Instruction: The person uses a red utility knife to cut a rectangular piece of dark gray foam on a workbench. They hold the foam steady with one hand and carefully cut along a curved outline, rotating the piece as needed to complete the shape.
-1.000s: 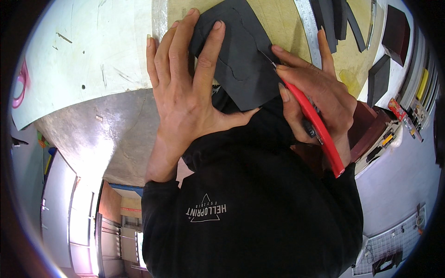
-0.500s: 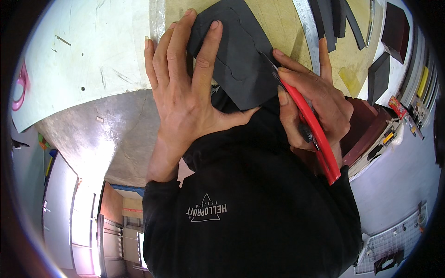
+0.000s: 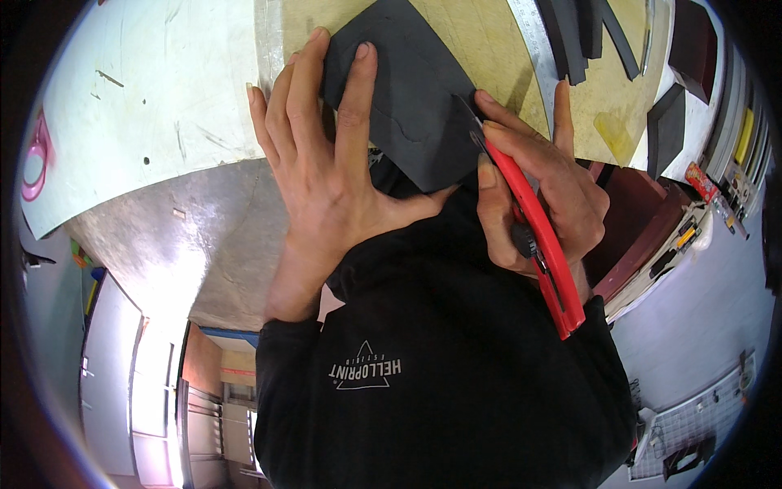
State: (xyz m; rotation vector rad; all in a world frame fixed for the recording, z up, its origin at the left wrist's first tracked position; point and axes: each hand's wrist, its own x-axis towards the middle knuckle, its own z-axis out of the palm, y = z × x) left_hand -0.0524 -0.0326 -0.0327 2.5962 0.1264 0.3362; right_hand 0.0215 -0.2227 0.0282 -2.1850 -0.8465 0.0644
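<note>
A black foam-like sheet (image 3: 419, 77) lies at the table's near edge, its near corner jutting past that edge. Faint wavy lines run across its face. My left hand (image 3: 326, 175) is spread over the sheet's left side, index fingertip on top, thumb stretched along the near edge. My right hand (image 3: 562, 183) is closed around a red utility knife (image 3: 533, 212) with a dark slider wheel. Its thin blade tip is over the sheet's right part, near the edge; whether it cuts in is hard to tell. The right little finger points toward a metal ruler.
The metal ruler (image 3: 533, 61) lies right of the sheet, beside several black strips (image 3: 590, 33). A yellow translucent piece (image 3: 613, 138), a black block (image 3: 666, 130) and a dark red block (image 3: 692, 49) lie farther right. Pink-handled scissors (image 3: 37, 159) rest at the far left.
The knife and my right hand have shifted slightly left and toward me. The sheet and my left hand have moved slightly left in view.
</note>
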